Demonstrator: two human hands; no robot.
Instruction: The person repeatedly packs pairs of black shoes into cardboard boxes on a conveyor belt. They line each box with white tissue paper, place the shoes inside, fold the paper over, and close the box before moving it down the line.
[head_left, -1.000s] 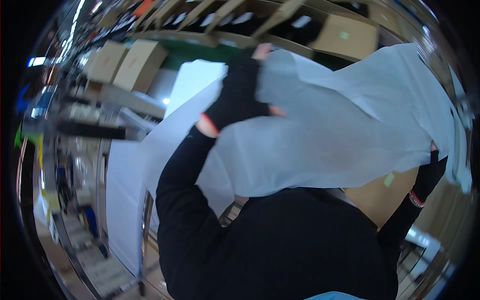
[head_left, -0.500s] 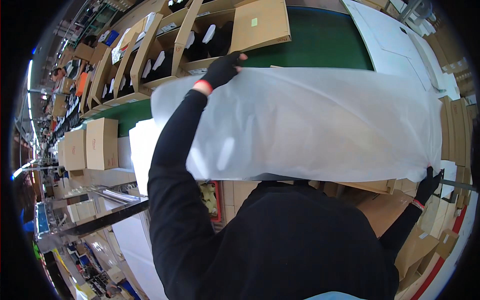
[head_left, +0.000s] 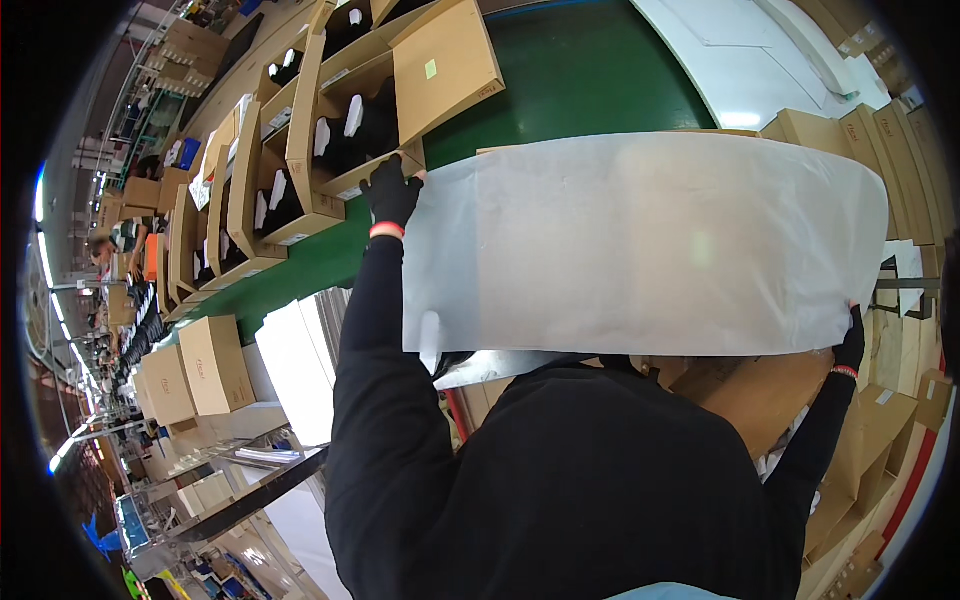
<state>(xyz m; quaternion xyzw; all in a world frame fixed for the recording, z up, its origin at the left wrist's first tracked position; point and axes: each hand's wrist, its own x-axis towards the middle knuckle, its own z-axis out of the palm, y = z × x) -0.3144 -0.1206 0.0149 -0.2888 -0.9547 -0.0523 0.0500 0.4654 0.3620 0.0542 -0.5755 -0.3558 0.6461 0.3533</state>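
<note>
Moved to its left end, left fingers (head_left: 417,177) pinch the translucent sheet (head_left: 620,245); right fingers (head_left: 853,308) likewise.

Looks like a packing place in a big factory or warehouse. Has a long green work top (head_left: 590,85) at the upper middle of the frame, with a row of open brown boxes (head_left: 303,150) to its left. Has dark things (head_left: 370,130) with white bits inside those boxes. Shows tall brown boxes (head_left: 213,365) at the middle left, more cartons (head_left: 888,170) at the upper right, and a pile of white sheets (head_left: 295,370) left of the middle. Goes far back at the left, with long bright lights (head_left: 45,262) and another worker (head_left: 130,242) there.
</note>
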